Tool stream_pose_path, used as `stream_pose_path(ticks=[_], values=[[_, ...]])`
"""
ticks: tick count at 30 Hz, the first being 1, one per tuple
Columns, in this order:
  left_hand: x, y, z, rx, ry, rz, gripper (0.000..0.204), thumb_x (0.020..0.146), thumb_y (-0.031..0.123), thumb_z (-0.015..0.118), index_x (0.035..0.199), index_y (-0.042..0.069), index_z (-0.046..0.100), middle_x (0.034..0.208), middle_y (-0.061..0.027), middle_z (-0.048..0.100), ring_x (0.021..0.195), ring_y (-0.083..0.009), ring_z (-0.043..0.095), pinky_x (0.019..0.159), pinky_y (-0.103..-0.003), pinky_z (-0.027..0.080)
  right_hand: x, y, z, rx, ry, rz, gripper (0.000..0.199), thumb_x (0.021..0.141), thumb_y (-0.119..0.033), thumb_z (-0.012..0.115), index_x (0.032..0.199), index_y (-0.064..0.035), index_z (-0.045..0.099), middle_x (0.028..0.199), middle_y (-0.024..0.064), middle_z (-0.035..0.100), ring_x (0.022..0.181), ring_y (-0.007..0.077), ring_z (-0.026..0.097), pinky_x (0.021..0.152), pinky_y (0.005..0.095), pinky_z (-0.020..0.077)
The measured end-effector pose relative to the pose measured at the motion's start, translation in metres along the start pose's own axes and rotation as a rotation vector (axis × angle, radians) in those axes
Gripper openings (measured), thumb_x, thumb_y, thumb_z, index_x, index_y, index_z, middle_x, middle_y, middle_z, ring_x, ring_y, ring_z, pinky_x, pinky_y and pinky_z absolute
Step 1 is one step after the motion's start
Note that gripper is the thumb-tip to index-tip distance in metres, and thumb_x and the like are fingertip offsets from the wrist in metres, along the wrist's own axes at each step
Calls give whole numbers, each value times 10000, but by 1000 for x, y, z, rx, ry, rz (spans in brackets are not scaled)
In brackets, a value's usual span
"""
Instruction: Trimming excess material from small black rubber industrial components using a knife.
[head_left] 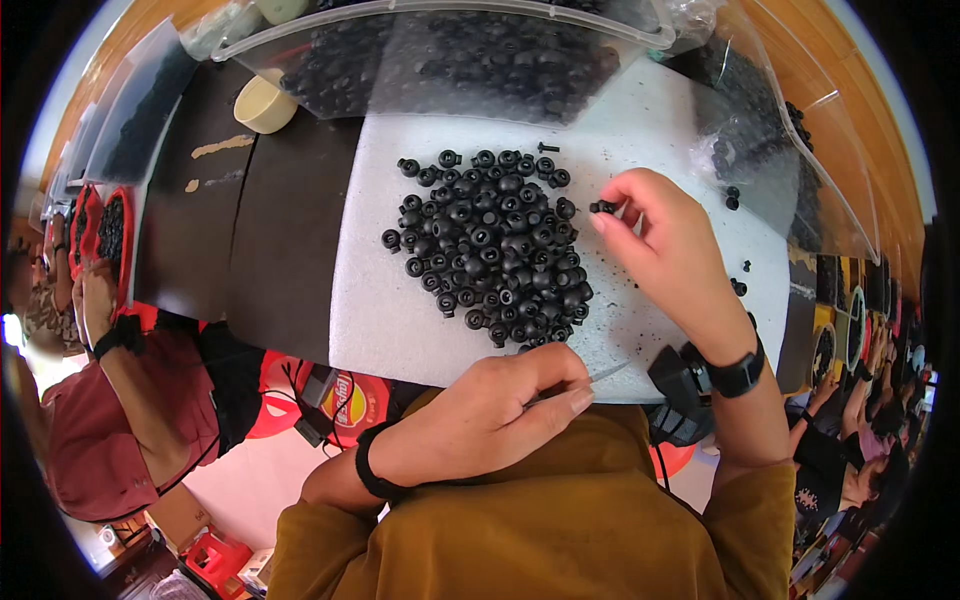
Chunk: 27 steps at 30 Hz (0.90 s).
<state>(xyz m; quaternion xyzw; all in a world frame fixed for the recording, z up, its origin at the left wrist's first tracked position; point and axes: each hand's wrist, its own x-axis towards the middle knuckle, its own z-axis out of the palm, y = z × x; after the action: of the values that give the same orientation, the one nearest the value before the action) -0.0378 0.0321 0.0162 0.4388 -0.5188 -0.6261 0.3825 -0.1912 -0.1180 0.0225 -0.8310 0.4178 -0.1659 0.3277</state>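
A heap of small black round plastic cord locks (pixel 485 240) with holes through them lies on a white foam sheet (pixel 365 310). Between its thumb and fingertips, my right hand (pixel 660 235) pinches a single black cord lock (pixel 604 207) at the heap's right side. My left hand (pixel 500 405) is closed at the near edge of the sheet, just below the heap. From its fingers a thin, pointed metal blade (pixel 612 371) sticks out to the right; its handle is hidden in the hand. One small black pin-like piece (pixel 548 148) lies beyond the heap.
A large clear bin (pixel 450 75) full of black parts stands at the far side. Another clear bin (pixel 800 130) is at the right, with loose parts near it. A cream cup (pixel 265 105) sits on the dark table (pixel 290 230). A co-worker's hands (pixel 95 300) work at far left, by red trays (pixel 122 245).
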Motion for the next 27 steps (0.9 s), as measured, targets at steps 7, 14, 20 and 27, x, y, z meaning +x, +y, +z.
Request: stream_pose_path(ticks=[7,14,20,27], values=[[7,12,4,22,-20,-86,82,902,76,506,897,3,543,764,0,493,676,-56,426,606,-218,363,-55,-17,-13,1046,-17,132,232,897,-131,566,1088,-1,539,929,42,607,771,70,537,692,222,445],[16,14,23,-7,73,65,50,894,62,534,905,13,528,762,-28,494,630,-76,422,559,-229,372,-86,-12,-10,1394,-72,6,181,901,-74,549,1068,-6,539,951,62,606,814,83,544,722,219,454],[33,28,36,171,140,242,50,901,68,537,904,18,536,780,-27,515,634,-67,434,564,-216,375,-99,9,-12,1501,-45,-11,199,887,-67,573,1073,-11,531,875,0,565,742,40,493,644,188,421],[41,34,44,178,98,205,95,902,114,547,873,24,533,785,-14,503,657,-72,422,591,-223,361,-111,11,-23,1400,-72,37,198,890,-72,568,1070,-5,517,870,5,568,703,38,499,626,176,415]])
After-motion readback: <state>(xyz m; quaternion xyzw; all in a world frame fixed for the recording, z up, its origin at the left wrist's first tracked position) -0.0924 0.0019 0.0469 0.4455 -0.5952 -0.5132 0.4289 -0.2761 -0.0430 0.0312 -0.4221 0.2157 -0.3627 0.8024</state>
